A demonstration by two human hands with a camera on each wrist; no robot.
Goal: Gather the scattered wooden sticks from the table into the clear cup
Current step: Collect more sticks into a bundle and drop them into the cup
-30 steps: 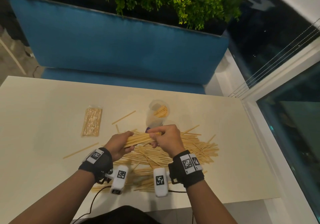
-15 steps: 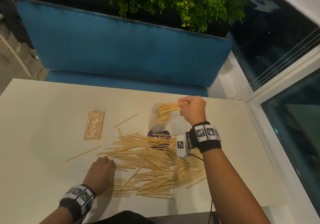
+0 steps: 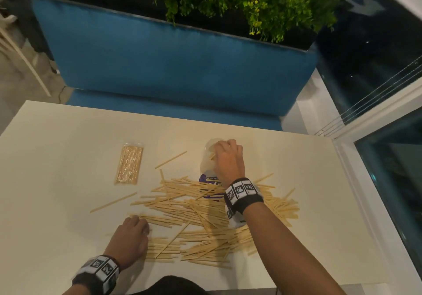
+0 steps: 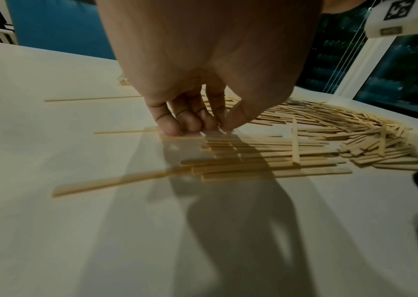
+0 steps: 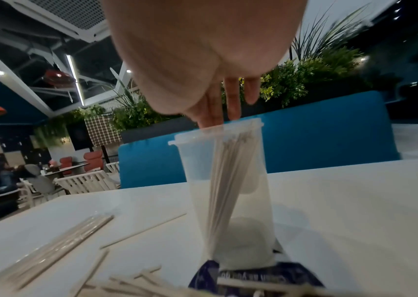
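Several flat wooden sticks (image 3: 201, 212) lie in a loose pile across the middle of the white table (image 3: 57, 192). The clear cup (image 3: 206, 164) stands just beyond the pile on a purple label (image 3: 209, 180). Through its wall in the right wrist view, the clear cup (image 5: 228, 191) shows a bundle of sticks (image 5: 230, 166) standing inside. My right hand (image 3: 219, 150) hovers over the rim, and its fingers (image 5: 211, 114) are straight and point down into the mouth. At the pile's left edge my left hand (image 3: 145, 226) has fingertips and thumb (image 4: 202, 126) bunched on stick ends (image 4: 253, 160).
A sealed packet of sticks (image 3: 129, 164) lies left of the cup. Single sticks (image 3: 171, 160) (image 3: 113, 202) lie apart from the pile. A blue bench (image 3: 173, 66) with plants behind it runs along the far edge. A window frame (image 3: 356, 169) borders the right side.
My right hand, which held a bundle above the cup, has lowered it in and straightened its fingers. The left hand has crept forward onto the pile's left edge.
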